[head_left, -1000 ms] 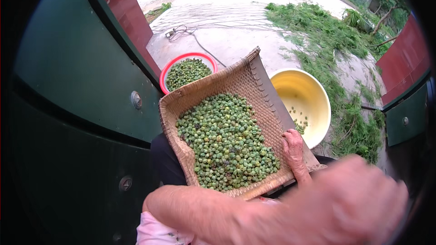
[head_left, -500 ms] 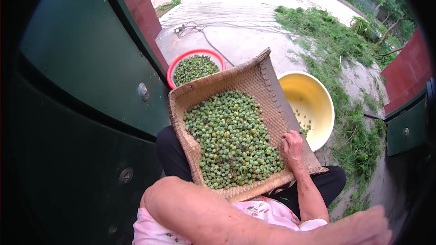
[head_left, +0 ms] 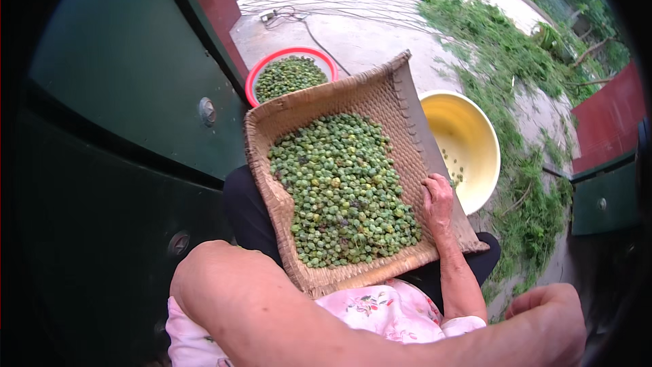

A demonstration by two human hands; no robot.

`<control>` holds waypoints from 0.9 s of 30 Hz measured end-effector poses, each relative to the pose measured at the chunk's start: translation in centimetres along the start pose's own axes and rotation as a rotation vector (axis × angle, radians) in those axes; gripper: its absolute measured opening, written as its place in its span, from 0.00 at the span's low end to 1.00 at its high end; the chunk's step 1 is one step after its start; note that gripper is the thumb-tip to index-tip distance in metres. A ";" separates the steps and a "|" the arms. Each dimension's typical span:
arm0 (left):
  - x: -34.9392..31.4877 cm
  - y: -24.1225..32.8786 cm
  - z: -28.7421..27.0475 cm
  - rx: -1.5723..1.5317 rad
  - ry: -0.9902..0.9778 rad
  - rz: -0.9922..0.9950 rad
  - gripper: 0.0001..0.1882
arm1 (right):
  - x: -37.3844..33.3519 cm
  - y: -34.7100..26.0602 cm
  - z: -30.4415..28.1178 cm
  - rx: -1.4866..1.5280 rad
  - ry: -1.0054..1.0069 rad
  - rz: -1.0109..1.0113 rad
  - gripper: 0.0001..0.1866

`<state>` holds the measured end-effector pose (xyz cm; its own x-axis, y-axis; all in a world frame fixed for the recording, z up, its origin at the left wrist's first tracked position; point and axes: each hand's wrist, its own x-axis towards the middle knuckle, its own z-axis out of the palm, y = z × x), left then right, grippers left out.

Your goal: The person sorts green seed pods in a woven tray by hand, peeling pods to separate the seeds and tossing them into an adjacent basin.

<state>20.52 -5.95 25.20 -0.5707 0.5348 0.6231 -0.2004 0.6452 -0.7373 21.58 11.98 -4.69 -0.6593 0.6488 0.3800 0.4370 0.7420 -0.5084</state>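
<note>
A woven winnowing basket (head_left: 401, 105) lies tilted across my lap. It holds a broad heap of small round green fruits (head_left: 346, 190), some yellowish, a few dark. At the basket's right side, my right hand (head_left: 438, 198) is closed on the rim with curled fingers, beside the heap. My left arm crosses low in front of me toward the right. My left hand (head_left: 551, 312) is out at the lower right, clear of the basket, its fingers curled inward. Whatever it may hold is hidden.
Beyond the basket stands a red-rimmed basin (head_left: 257, 71) of similar green fruits. A yellow basin (head_left: 475, 136) with a few fruits sits at the right. Cut greenery (head_left: 533, 231) covers ground there. A dark green door (head_left: 122, 95) is close at left; a cable (head_left: 319, 44) lies ahead.
My left hand, blurred before, has drawn up a little and now shows curled fingers. The basket sits slightly higher in view, and my right hand stays at its side.
</note>
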 end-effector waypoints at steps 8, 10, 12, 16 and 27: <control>-0.2 -0.7 0.2 0.056 0.014 -0.039 0.16 | 0.2 -1.4 0.8 0.033 0.041 -0.015 0.06; -0.3 -0.7 0.0 0.042 0.031 -0.043 0.17 | 0.0 -0.5 0.6 -0.003 0.038 -0.027 0.06; -0.2 -0.9 -0.2 0.028 0.048 -0.047 0.17 | 0.0 0.4 0.1 -0.020 0.038 -0.018 0.07; -0.5 -1.0 -0.4 0.064 0.082 -0.073 0.17 | 0.6 -1.5 0.6 0.025 0.019 -0.029 0.07; -0.1 -0.6 1.1 0.016 0.186 -0.100 0.19 | 0.0 -0.4 0.8 0.021 0.017 -0.021 0.07</control>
<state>19.88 -6.99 25.27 -0.3905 0.5609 0.7300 -0.2625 0.6922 -0.6723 20.88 11.54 -5.13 -0.6577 0.6358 0.4041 0.4098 0.7520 -0.5162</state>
